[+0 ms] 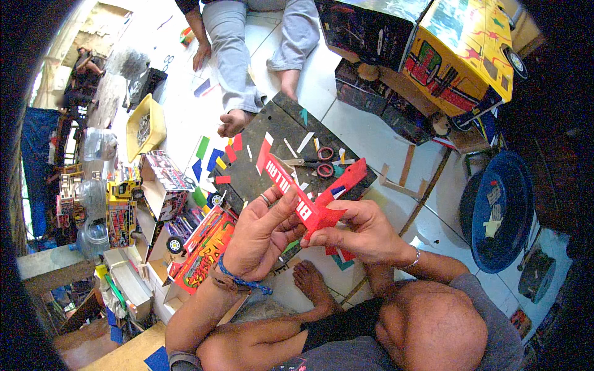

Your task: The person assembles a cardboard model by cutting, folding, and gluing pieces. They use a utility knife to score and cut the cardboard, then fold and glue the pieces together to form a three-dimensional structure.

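Observation:
A red strip with white lettering (281,177), cut and bent like a sticker or thin sheet piece, is held up in front of me by both hands. My left hand (263,232) pinches its lower edge between thumb and fingers. The near end is gripped by my right hand (362,232), thumb and fingers closed on it. Below lies a dark work board (263,123) with coloured scraps. On it, just beyond the strip, rest scissors with dark red-ringed handles (325,162). A red piece with a blue patch (349,178) reaches out past my right hand; whether it joins the strip I cannot tell.
Toy trucks and boxes stand to the left, with a colourful truck panel (207,247) beside my left forearm. A yellow toy truck (455,59) is at the far right, a blue basin (504,210) at right. Another person's foot (237,122) touches the board's far side. A yellow tub (146,127) sits far left.

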Available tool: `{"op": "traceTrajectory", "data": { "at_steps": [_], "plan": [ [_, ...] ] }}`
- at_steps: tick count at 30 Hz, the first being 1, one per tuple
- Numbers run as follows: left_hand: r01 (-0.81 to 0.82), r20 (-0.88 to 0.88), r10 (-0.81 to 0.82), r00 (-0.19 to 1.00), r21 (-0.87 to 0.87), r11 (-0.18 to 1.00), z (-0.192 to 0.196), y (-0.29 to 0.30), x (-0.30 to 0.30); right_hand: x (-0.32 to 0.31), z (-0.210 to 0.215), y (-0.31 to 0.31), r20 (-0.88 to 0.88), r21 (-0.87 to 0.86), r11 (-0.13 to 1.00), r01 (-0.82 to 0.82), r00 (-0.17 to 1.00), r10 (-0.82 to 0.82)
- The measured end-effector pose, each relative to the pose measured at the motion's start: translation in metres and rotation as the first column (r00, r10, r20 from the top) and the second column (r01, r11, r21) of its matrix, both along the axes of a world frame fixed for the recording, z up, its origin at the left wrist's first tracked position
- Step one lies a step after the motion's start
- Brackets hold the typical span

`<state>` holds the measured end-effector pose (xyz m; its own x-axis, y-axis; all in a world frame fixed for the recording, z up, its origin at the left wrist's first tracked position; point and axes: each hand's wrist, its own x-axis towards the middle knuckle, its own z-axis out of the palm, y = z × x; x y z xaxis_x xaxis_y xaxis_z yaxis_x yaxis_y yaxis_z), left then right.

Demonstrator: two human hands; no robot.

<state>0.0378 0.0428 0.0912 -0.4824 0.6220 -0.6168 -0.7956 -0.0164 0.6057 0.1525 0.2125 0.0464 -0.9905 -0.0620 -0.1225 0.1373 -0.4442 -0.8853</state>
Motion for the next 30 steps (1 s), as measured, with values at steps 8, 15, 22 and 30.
{"op": "traceTrajectory", "data": {
  "at_steps": [8,15,22,30],
  "plan": [
    [0.013,0.023,-0.014,1.000,0.025,1.000,-0.003,0.000,-0.002,0.002,0.001,0.002,0.001,0.037,0.999,-0.030,1.000,0.030],
    [-0.023,-0.024,0.024,0.999,0.035,0.999,0.002,0.000,-0.001,0.003,-0.010,0.008,-0.142,0.104,0.991,-0.080,0.985,0.095],
    [-0.034,-0.056,0.038,0.998,0.068,0.997,0.005,0.001,0.001,0.003,-0.005,0.008,-0.226,0.204,0.972,0.113,0.972,-0.066],
    [-0.025,-0.139,0.042,0.989,0.120,0.992,0.001,-0.004,0.006,0.003,-0.005,0.004,-0.221,0.064,0.992,0.105,0.971,-0.088]
  ]
}}
